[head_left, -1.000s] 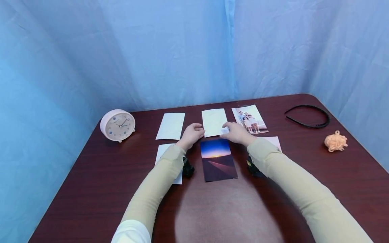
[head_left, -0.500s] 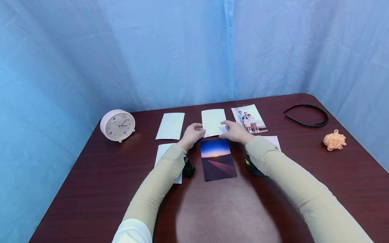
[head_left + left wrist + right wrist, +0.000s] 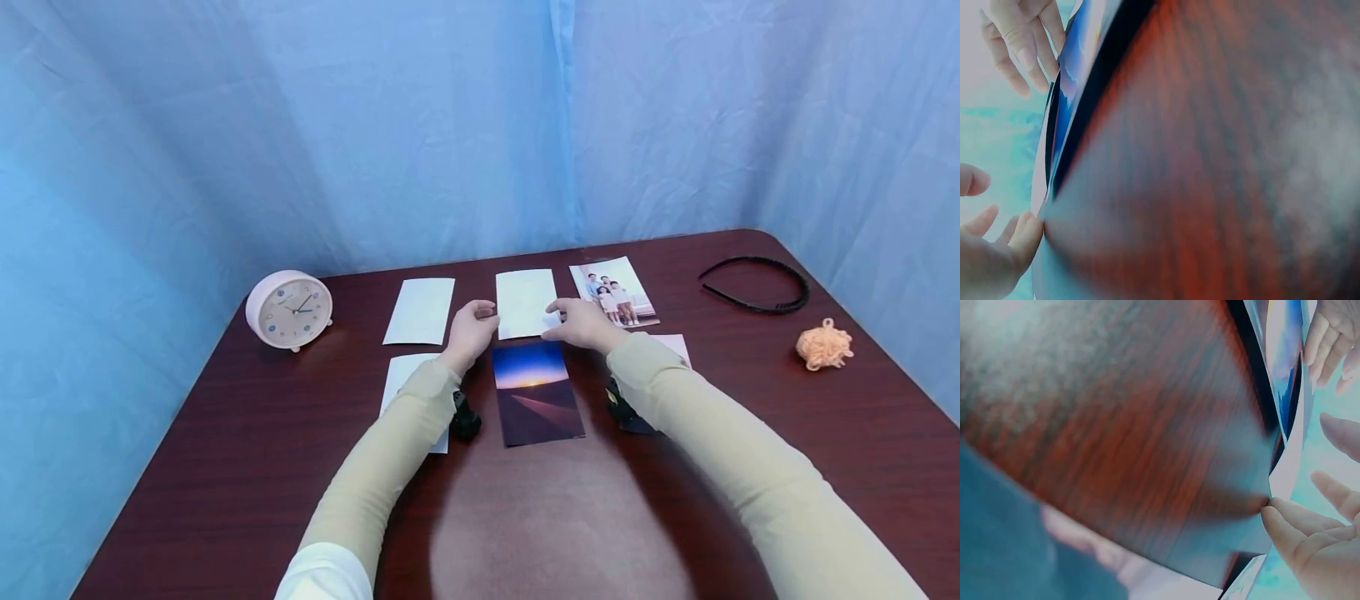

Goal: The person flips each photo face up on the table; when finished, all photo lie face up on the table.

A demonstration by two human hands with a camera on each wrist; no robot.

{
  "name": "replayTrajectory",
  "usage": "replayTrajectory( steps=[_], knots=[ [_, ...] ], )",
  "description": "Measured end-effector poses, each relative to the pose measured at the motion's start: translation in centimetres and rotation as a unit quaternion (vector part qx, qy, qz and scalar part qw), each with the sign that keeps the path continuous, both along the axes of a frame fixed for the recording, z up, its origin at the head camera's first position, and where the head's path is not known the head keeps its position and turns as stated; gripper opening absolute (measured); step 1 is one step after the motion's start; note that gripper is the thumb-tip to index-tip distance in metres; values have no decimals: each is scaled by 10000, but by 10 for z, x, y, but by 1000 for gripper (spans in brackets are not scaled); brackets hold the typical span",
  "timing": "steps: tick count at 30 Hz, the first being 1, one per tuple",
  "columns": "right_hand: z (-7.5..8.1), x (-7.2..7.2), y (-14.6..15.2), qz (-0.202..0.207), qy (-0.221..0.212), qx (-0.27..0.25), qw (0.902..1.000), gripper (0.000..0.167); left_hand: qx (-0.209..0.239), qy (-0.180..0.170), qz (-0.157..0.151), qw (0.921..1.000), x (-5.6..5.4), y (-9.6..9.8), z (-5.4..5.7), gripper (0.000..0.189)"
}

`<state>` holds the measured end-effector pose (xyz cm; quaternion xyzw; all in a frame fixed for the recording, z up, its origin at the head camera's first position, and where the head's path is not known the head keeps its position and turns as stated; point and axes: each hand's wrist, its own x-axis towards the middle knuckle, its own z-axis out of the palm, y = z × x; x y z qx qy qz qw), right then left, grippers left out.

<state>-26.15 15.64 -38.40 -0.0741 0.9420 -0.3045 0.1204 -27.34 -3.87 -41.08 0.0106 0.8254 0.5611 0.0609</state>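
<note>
A blank white card (image 3: 527, 302) lies in the middle of the far row of the table. At its lower left edge rests my left hand (image 3: 469, 335), fingers loosely bent and thumb apart; in the left wrist view its fingertips (image 3: 1030, 230) are right at the card's edge. My right hand (image 3: 588, 323) is at the lower right corner, its fingertips (image 3: 1272, 515) touching the edge, with a gap to the thumb. Just below the white card is a sunset photo (image 3: 537, 396), face up between my forearms.
Left of the hands lie two more white cards, one (image 3: 420, 311) in full and one (image 3: 405, 372) partly under the left sleeve. A family photo (image 3: 615, 292) and a partly hidden card (image 3: 677, 346) are on the right. A clock (image 3: 291, 310), headband (image 3: 787, 304) and yarn bundle (image 3: 824, 345) stand farther out.
My left hand has shifted slightly left, its fingertips now at the white card's edge rather than overlapping it. The right hand and the cards stay nearly where they were.
</note>
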Motion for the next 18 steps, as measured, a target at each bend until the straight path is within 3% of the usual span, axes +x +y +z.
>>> replayTrajectory(
  steps=[4,11,18],
  knots=[
    [-2,1,0,-22,0,-51,10000,51,132,-121,140,9997,-1,0,-2,34],
    [-5,-1,-4,-123,-111,-54,9998,56,455,-353,89,9983,-2,4,0,35],
    [-2,-1,-10,-166,-185,-186,9995,58,496,-452,-74,9977,-2,7,-1,38]
  ],
)
